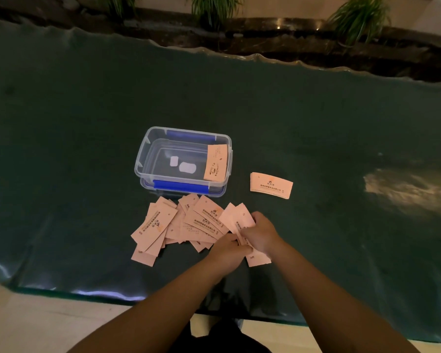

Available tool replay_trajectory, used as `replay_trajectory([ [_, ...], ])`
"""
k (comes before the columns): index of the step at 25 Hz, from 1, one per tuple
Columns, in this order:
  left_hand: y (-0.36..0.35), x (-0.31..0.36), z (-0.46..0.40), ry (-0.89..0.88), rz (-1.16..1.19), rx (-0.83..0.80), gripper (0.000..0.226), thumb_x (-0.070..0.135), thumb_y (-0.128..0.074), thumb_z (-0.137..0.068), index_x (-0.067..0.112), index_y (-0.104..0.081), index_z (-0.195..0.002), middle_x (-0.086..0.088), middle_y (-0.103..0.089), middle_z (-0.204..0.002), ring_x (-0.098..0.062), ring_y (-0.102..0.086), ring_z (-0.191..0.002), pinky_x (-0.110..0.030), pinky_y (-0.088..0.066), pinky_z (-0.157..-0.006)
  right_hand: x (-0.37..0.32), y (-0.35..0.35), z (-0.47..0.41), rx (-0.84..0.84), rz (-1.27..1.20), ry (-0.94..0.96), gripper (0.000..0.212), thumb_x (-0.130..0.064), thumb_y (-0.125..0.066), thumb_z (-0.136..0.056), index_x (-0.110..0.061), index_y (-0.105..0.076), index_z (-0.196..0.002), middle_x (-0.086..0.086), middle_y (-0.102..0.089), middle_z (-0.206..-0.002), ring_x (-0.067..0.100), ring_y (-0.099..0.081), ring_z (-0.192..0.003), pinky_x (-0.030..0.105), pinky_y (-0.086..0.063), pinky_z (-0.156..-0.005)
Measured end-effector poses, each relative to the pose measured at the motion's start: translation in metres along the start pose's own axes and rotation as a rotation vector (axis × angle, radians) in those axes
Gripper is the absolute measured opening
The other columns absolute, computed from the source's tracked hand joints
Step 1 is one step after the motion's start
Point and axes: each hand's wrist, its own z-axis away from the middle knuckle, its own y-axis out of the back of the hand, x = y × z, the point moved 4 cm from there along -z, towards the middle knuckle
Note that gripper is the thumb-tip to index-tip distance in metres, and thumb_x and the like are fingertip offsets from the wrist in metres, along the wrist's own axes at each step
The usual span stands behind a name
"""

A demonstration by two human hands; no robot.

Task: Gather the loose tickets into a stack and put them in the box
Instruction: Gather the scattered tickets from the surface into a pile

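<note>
Pink tickets (189, 225) partly hidden under both hands: left hand (227, 249), right hand (261, 235) grasping tickets. Print illegible. Green cloth (87, 110), plants (214, 8) top, cropped.

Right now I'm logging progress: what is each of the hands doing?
Left hand: closed on a bunch of tickets.
Right hand: closed on the same bunch, over the cloth.
</note>
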Motion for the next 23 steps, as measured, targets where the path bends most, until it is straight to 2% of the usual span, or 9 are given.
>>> replay_trajectory([
  [2, 0.010, -0.008, 0.003, 0.023, 0.035, 0.028, 0.039, 0.028, -0.064, -0.094, 0.016, -0.058, -0.130, 0.005, -0.064, -0.129, -0.012, -0.058, -0.109, -0.030, -0.050, -0.087, -0.010, -0.004, -0.002, -0.014, 0.035, 0.033, 0.025, -0.010, -0.065, -0.094, -0.020, -0.055, -0.115, 0.009, -0.066, -0.131, 0.022, -0.063, -0.109, 0.032, -0.052, -0.074],
  [4, 0.023, -0.019, 0.011, 0.093, 0.152, 0.062, 0.045, 0.034, -0.071, -0.089, 0.021, -0.050, -0.126, 0.011, -0.058, -0.119, -0.009, -0.055, -0.102, -0.028, -0.050, -0.081, -0.023, -0.008, -0.005, -0.033, 0.054, 0.063, 0.030, -0.014, -0.066, -0.096, -0.023, -0.054, -0.122, 0.006, -0.065, -0.136, 0.023, -0.064, -0.116, 0.032, -0.054, -0.076],
  [8, 0.051, -0.045, 0.017, 0.209, 0.424, 0.214, 0.081, 0.033, -0.078, -0.083, 0.015, -0.035, -0.149, 0.004, -0.056, -0.110, -0.022, -0.059, -0.114, -0.045, -0.052, -0.103, -0.047, -0.013, -0.012, -0.101, 0.103, 0.126, 0.039, -0.018, -0.068, -0.096, -0.022, -0.057, -0.134, 0.006, -0.062, -0.143, 0.022, -0.062, -0.116, 0.026, -0.049, -0.067],
  [9, 0.057, -0.049, 0.018, 0.222, 0.475, 0.255, 0.085, 0.033, -0.079, -0.083, 0.014, -0.031, -0.151, 0.002, -0.056, -0.110, -0.024, -0.059, -0.114, -0.046, -0.052, -0.103, -0.053, -0.014, -0.013, -0.116, 0.126, 0.145, 0.040, -0.018, -0.069, -0.096, -0.022, -0.058, -0.134, 0.007, -0.061, -0.143, 0.022, -0.062, -0.117, 0.028, -0.052, -0.070],
  [11, 0.066, -0.056, 0.018, 0.234, 0.549, 0.336, 0.083, 0.028, -0.080, -0.083, 0.014, -0.031, -0.149, 0.000, -0.057, -0.112, -0.025, -0.060, -0.113, -0.048, -0.053, -0.102, -0.062, -0.017, -0.014, -0.127, 0.204, 0.169, 0.048, -0.020, -0.070, -0.095, -0.023, -0.056, -0.141, 0.007, -0.056, -0.144, 0.029, -0.055, -0.132, 0.043, -0.058, -0.091],
  [12, 0.071, -0.059, 0.018, 0.234, 0.586, 0.381, 0.081, 0.024, -0.080, -0.083, 0.014, -0.032, -0.147, -0.001, -0.058, -0.113, -0.026, -0.061, -0.114, -0.049, -0.053, -0.102, -0.067, -0.021, -0.013, -0.133, 0.263, 0.182, 0.052, -0.021, -0.070, -0.094, -0.024, -0.055, -0.144, 0.006, -0.054, -0.145, 0.032, -0.048, -0.139, 0.049, -0.054, -0.102],
  [14, 0.075, -0.062, 0.017, 0.224, 0.656, 0.449, 0.079, 0.015, -0.082, -0.081, 0.015, -0.033, -0.143, -0.001, -0.060, -0.111, -0.024, -0.062, -0.109, -0.050, -0.054, -0.102, -0.070, -0.025, -0.012, -0.148, 0.325, 0.204, 0.058, -0.021, -0.070, -0.093, -0.026, -0.052, -0.148, 0.005, -0.054, -0.146, 0.033, -0.042, -0.143, 0.053, -0.047, -0.110],
  [19, 0.079, -0.061, 0.019, 0.231, 0.721, 0.397, 0.089, 0.013, -0.085, -0.076, 0.015, -0.033, -0.148, -0.007, -0.059, -0.114, -0.025, -0.062, -0.105, -0.041, -0.057, -0.087, -0.074, -0.035, -0.003, -0.269, 0.285, 0.234, 0.070, -0.015, -0.076, -0.089, -0.028, -0.049, -0.152, 0.004, -0.055, -0.147, 0.030, -0.054, -0.136, 0.055, -0.054, -0.106],
  [23, 0.074, -0.060, 0.019, 0.216, 0.731, 0.341, 0.086, 0.007, -0.085, -0.073, 0.016, -0.037, -0.144, -0.002, -0.058, -0.108, -0.021, -0.061, -0.098, -0.042, -0.054, -0.087, -0.073, -0.044, 0.005, -0.305, 0.380, 0.285, 0.073, -0.024, -0.082, -0.086, -0.029, -0.051, -0.153, 0.005, -0.051, -0.145, 0.029, -0.054, -0.132, 0.053, -0.052, -0.108],
])
